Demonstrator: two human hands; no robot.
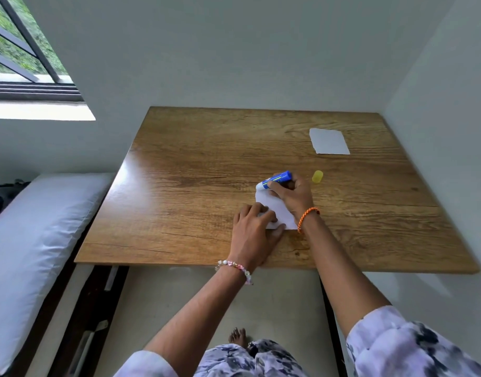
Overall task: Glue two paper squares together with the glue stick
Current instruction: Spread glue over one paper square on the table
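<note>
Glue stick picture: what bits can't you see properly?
All in the head view:
- Glue stick tip: too small to tell whether it touches the near paper square.
- Glue on that paper: cannot tell; right hand and left hand cover much.
- Stick label: too small to read.
- Yellow cap: open end hidden.

We cannot see most of the near paper square [278,210], because the left hand [254,232] covers its near corner and the right hand [293,195] lies over its right side. The glue stick [274,180] is partly hidden inside the right hand's grip, its label is too small for us to read, and we cannot tell whether its tip touches the paper. The window [21,50] and the white pillow [35,240] are cut off at the left edge, and both patterned sleeves [413,346] run out of the bottom edge.
</note>
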